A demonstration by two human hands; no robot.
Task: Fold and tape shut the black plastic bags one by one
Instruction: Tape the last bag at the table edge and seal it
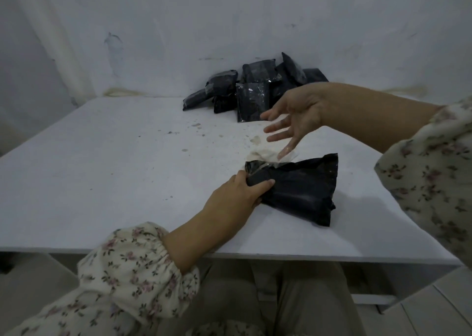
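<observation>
A folded black plastic bag [301,187] lies on the white table [115,182] near its front edge. My left hand [237,195] grips the bag's left end. A strip of clear tape [275,161] runs from the bag's upper left corner up to the fingertips of my right hand [293,116]. That hand hovers above the bag with its fingers spread, the tape stuck to a fingertip. No tape roll is in view.
A pile of several taped black bags [252,90] sits at the back of the table against the white wall. Small stains [255,140] mark the tabletop between the pile and the bag. My lap shows below the table's front edge.
</observation>
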